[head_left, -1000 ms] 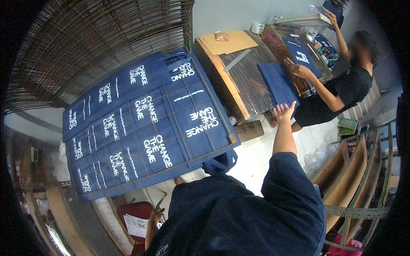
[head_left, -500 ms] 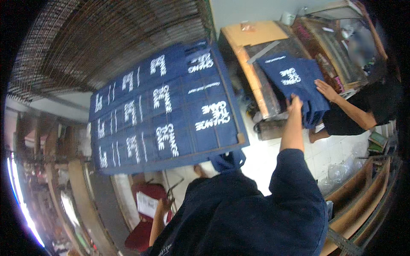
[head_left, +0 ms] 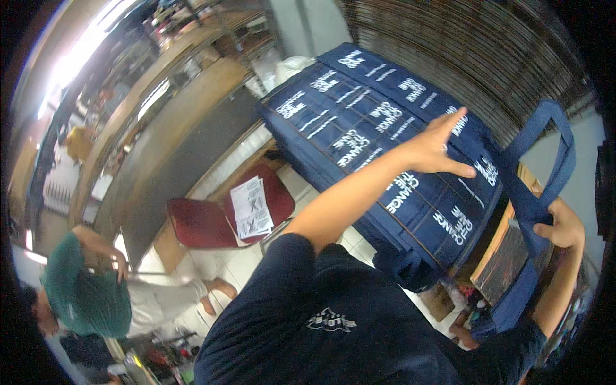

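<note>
Spread over the wire rack, flat navy fabric panels [head_left: 350, 119] with white lettering lie side by side in rows. My left hand [head_left: 436, 151] reaches above them, fingers spread and nothing in it. At the right, my right hand [head_left: 559, 224] is closed on a navy fabric bag [head_left: 536, 199]. Its strap stands up in a loop above that hand, and the rest of the cloth hangs down beside my forearm. How the fingers wrap the cloth is partly hidden.
A dark red chair [head_left: 199, 221] with printed paper sheets [head_left: 252, 208] stands left of the rack. A person in a green shirt [head_left: 86, 289] is at the lower left. Long wooden shelves [head_left: 186, 128] run behind the chair. A wooden table [head_left: 504, 256] stands beyond the rack's right end.
My view has swung left, bringing the chair and the green-shirted person into sight. My right hand has lifted a bag off the side table. My left hand has risen from beside the chair over the rack.
</note>
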The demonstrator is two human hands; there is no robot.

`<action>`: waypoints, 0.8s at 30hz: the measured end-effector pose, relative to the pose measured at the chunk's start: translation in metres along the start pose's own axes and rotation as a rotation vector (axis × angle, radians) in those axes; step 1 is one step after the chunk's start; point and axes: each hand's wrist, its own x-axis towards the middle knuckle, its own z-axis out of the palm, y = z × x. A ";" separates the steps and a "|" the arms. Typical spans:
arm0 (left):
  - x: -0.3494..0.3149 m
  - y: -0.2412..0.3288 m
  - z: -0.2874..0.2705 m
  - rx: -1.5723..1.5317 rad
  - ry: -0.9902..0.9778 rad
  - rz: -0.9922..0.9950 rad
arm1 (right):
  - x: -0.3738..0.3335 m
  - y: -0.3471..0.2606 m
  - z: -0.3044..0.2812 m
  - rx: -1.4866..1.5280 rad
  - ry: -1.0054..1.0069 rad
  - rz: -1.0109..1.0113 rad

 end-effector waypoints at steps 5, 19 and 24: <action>0.003 0.012 -0.051 -0.659 -0.147 -0.109 | 0.056 -0.064 -0.030 -0.095 -0.074 -0.055; 0.090 -0.108 -0.221 -1.044 0.229 -0.238 | 0.233 -0.134 0.250 1.508 0.962 0.289; 0.110 -0.185 -0.307 -0.786 0.416 -0.455 | 0.353 -0.195 0.222 1.860 0.492 0.009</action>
